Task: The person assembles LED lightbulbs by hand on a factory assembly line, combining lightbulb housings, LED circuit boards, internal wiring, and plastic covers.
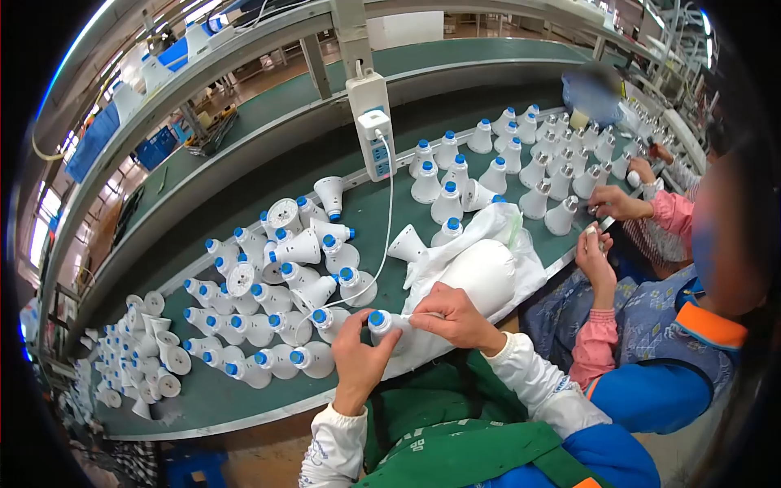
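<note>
My left hand (358,358) is wrapped round a white cone-shaped housing with a blue cap (379,320), at the bench's front edge. To its right, my right hand (455,317) has thumb and fingers pinched beside that housing; what lies between the fingertips is too small to make out. Beyond my right hand, a large white rounded object (480,272) rests in a crumpled plastic bag (533,272). Many similar blue-capped housings (313,358) stand or lie on the green bench to the left of my hands.
A white power strip (370,122) with a plugged-in charger hangs over the bench, its cable (390,211) reaching down among the housings. More housings (534,201) with metal tips stand at the right. Co-workers' hands (595,256) are there too. A blue basket (582,96) sits at the back right.
</note>
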Tool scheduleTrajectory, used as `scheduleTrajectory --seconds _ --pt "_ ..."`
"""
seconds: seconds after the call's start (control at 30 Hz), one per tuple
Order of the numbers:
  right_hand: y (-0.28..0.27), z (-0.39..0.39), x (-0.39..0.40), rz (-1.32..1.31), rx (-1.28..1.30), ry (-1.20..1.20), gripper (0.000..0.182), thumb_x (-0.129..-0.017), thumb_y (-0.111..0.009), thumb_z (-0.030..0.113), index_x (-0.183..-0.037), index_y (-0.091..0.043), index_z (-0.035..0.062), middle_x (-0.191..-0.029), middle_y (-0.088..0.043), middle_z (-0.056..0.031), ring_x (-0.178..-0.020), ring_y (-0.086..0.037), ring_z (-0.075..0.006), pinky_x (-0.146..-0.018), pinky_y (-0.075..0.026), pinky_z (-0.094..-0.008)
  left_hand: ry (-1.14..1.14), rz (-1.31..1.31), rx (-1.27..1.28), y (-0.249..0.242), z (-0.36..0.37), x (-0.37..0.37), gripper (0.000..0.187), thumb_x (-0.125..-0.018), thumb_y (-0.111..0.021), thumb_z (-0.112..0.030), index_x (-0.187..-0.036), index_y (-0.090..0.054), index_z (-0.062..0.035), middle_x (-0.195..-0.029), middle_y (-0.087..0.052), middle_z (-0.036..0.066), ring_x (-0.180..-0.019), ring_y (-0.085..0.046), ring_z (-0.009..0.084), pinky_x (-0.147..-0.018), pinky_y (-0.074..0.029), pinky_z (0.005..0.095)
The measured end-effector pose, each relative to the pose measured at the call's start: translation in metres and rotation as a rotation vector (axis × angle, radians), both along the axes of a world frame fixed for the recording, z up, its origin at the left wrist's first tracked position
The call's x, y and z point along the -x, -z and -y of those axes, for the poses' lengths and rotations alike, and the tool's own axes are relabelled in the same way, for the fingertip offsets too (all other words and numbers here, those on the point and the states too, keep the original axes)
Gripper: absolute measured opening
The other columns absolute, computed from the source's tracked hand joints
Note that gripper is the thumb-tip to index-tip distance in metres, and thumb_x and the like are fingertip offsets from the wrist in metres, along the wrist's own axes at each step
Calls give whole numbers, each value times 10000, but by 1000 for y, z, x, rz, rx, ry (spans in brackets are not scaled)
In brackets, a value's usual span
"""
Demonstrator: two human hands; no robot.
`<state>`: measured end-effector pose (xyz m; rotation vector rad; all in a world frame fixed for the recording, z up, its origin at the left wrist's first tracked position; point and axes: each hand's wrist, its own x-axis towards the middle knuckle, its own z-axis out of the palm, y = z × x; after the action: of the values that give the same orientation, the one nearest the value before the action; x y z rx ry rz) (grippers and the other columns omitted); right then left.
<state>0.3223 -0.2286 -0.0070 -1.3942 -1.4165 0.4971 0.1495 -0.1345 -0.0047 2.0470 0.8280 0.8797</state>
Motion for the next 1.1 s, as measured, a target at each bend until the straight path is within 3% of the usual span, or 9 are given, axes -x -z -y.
scheduleTrajectory --seconds 0.13,0.2,0.5,0.63,0.83,1.1 --pt "-1 1 4 -25 -44 19 89 -771 -654 182 -745 -671 99 -644 -606 1 -621 -414 -187 -621 -362 -306 -5 60 7 15 0 -15 399 -631 -790 -134 -965 -615 -4 -876 -651 94 -791 -616 199 -740 -482 305" --pt "0 0 7 -20 -31 25 82 -764 -654 177 -744 -670 99 -646 -610 1 -618 -414 -189 -619 -362 -306 30 42 -26 22 -2 -15 421 -620 -797 -123 -971 -598 0 -917 -642 122 -809 -627 262 -722 -488 322" --pt "6 -5 9 79 -23 3 101 -765 -646 189 -745 -670 93 -671 -636 -9 -601 -424 -198 -623 -365 -309 31 77 -37 19 5 -16 386 -636 -788 -108 -960 -593 -26 -876 -623 111 -799 -617 269 -698 -481 334" --pt "7 -7 8 75 -38 11 94 -756 -659 158 -731 -669 68 -644 -615 -10 -583 -432 -157 -602 -345 -299 34 63 -21 17 5 -16 377 -642 -786 -107 -956 -596 -23 -881 -623 109 -801 -617 266 -698 -481 334" --pt "7 -7 7 67 -21 14 101 -757 -660 163 -732 -669 66 -643 -614 -14 -594 -434 -161 -597 -349 -304 92 41 109 13 -1 -12 399 -644 -780 -88 -995 -606 -14 -932 -638 106 -859 -620 246 -752 -481 322" --pt "5 -7 6 55 5 14 102 -757 -661 158 -730 -662 60 -639 -606 -18 -600 -433 -166 -593 -349 -308 230 17 348 9 -8 -11 542 -655 -746 -21 -1156 -538 -35 -1035 -623 84 -994 -587 206 -883 -440 301"
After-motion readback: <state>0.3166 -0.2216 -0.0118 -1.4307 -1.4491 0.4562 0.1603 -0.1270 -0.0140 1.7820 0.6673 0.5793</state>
